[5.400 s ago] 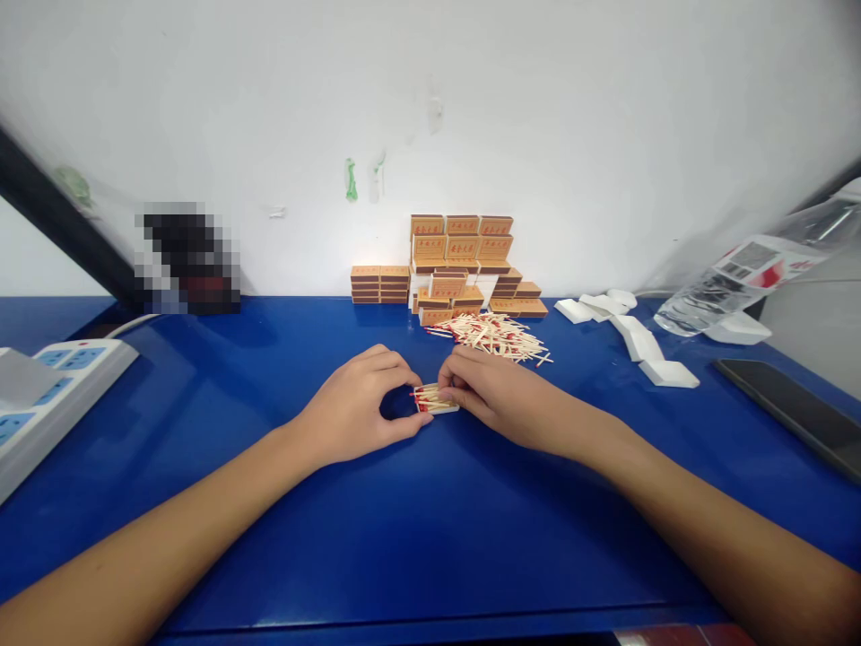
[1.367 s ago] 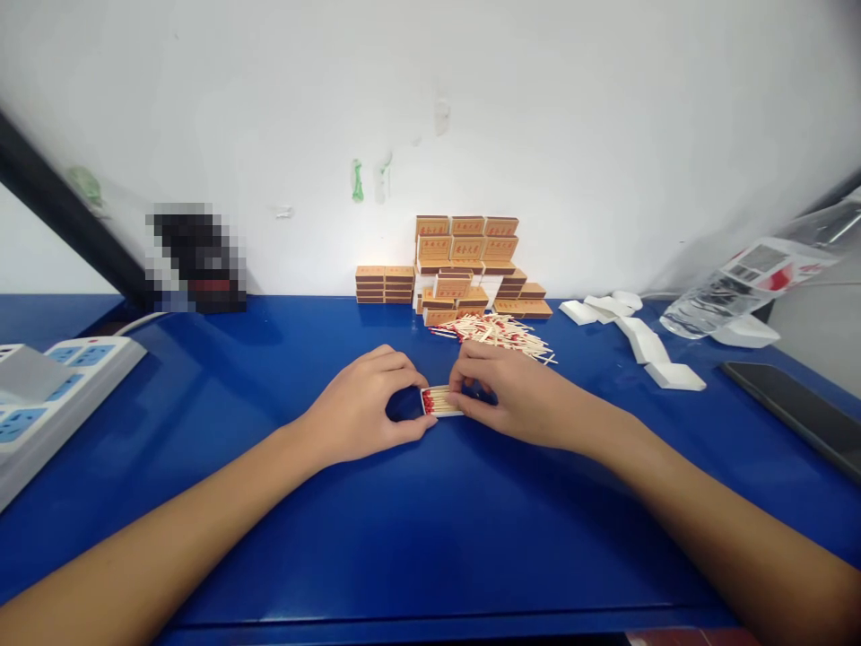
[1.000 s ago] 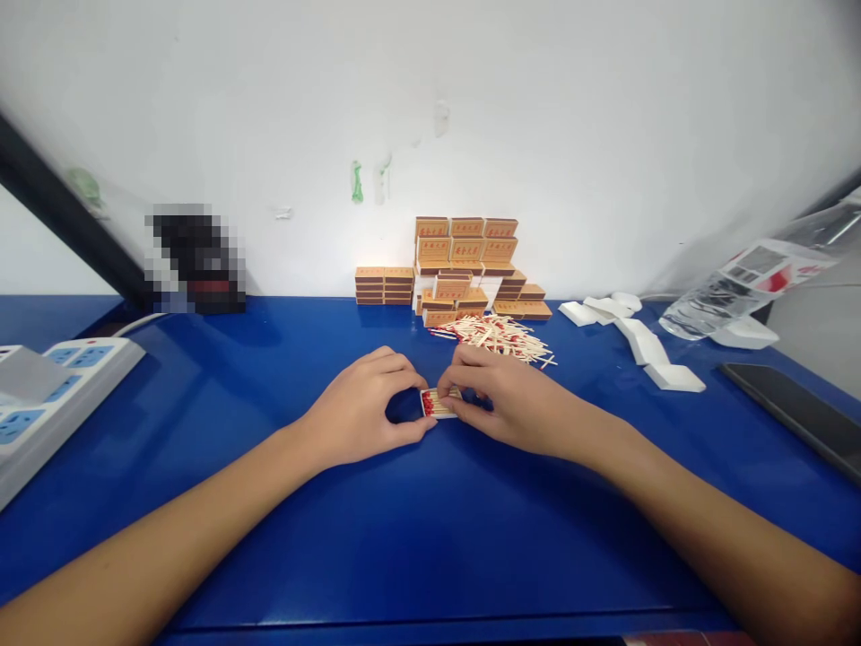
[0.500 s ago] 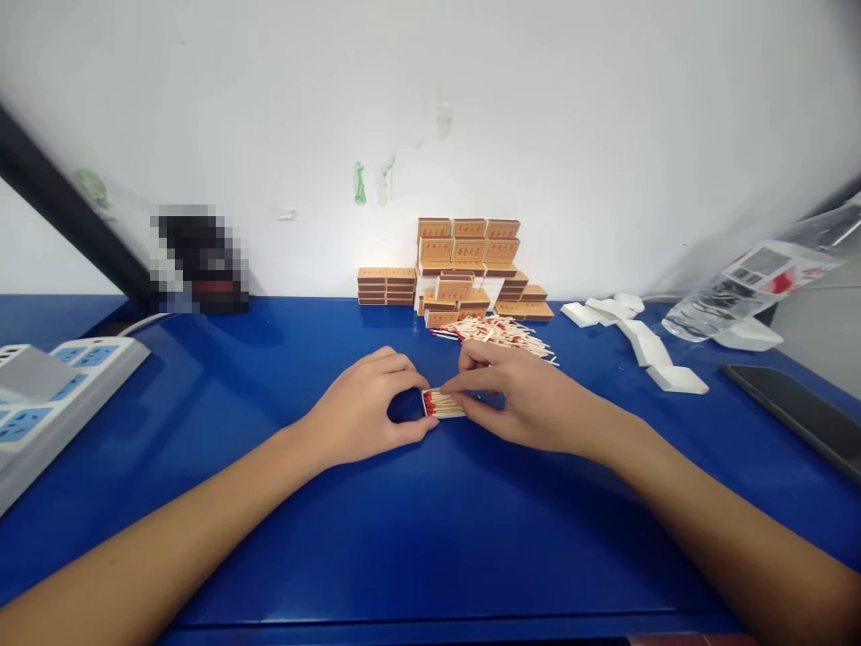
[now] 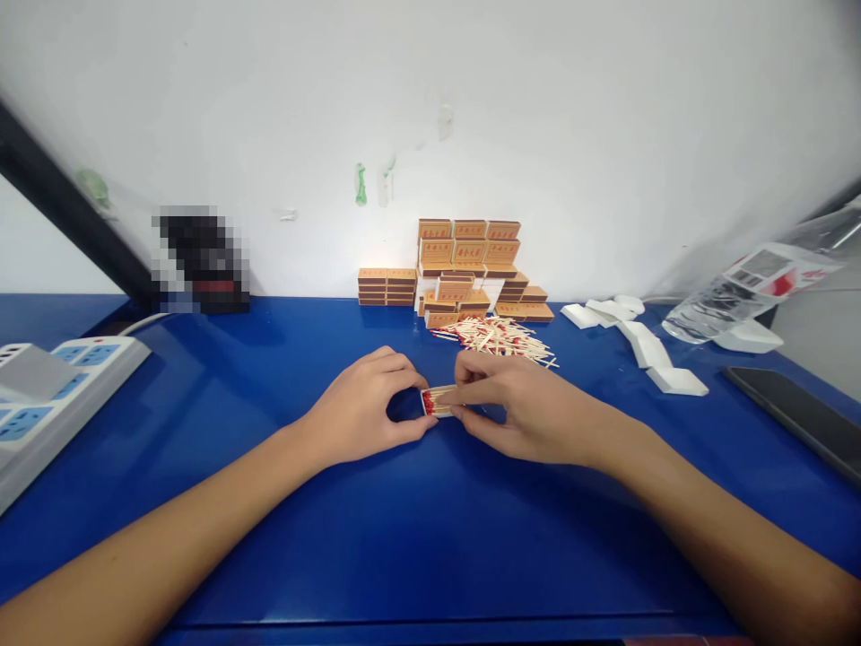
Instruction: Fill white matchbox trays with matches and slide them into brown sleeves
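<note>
A small white matchbox tray (image 5: 423,403) lies on the blue table, filled with red-tipped matches (image 5: 434,404) whose heads point left. My left hand (image 5: 367,404) grips the tray's left end, fingers at the far edge and thumb at the near edge. Over the tray's right end, my right hand (image 5: 528,404) has its thumb and index finger drawn nearly together, touching the matches or the tray. Whether a match is between those fingertips is hidden. Just beyond the right hand spreads a heap of loose matches (image 5: 501,336).
Stacked matchboxes (image 5: 469,251) stand against the wall behind the heap. White empty trays (image 5: 646,344), a plastic bottle (image 5: 726,292) and a dark phone (image 5: 800,413) are on the right. A power strip (image 5: 81,386) lies at the left, and a blurred-out dark object (image 5: 205,260) stands behind it.
My right hand has shifted slightly, its index finger now lower and straighter over the matches. My left hand and the tray have stayed in place.
</note>
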`<action>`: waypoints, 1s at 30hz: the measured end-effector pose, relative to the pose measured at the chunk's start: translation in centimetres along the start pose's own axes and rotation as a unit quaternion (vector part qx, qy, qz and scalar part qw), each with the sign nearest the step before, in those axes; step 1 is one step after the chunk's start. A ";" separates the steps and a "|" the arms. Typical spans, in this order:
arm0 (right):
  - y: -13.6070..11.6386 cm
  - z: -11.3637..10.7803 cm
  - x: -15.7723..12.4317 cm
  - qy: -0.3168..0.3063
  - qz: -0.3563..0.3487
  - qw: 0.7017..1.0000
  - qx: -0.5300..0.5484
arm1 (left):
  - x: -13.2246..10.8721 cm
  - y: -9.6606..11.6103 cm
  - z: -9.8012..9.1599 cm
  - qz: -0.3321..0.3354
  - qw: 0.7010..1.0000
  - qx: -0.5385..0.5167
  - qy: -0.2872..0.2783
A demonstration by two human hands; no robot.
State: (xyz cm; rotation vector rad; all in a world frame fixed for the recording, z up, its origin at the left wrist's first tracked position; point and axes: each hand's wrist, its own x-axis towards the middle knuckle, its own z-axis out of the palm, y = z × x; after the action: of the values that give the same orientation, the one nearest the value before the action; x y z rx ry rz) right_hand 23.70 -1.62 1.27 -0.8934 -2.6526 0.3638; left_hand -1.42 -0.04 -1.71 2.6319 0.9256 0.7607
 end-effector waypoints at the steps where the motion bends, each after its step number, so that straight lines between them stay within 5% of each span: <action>1: 0.0 0.0 0.0 0.004 -0.003 1.000 -0.001 | 0.0 0.0 0.0 0.000 1.000 0.000 0.001; 15: 0.2 0.1 0.1 -0.006 0.005 1.000 -0.011 | -0.1 0.0 0.0 0.002 1.000 0.004 0.001; 20: 1.7 -1.0 0.1 0.063 0.033 0.996 -0.048 | -0.1 -0.1 -0.1 -0.001 1.000 0.004 0.000; 24: 5.1 -3.6 -0.9 0.097 0.165 0.970 -0.152 | -0.2 -0.1 0.0 -0.006 1.000 -0.003 0.015; 28: 9.4 -5.9 -2.7 0.060 0.391 0.885 -0.244 | -0.3 -0.2 0.1 -0.013 1.000 -0.011 0.019; 30: 11.3 -6.4 -3.3 0.075 0.448 0.865 -0.215 | -0.3 -0.2 0.1 -0.012 1.000 -0.010 0.009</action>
State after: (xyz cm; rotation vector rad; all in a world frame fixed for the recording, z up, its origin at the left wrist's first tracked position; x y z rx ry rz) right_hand 34.70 5.88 2.67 -2.1777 -2.0234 -0.1247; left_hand -1.67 -0.13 -1.99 2.5968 0.9480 0.7860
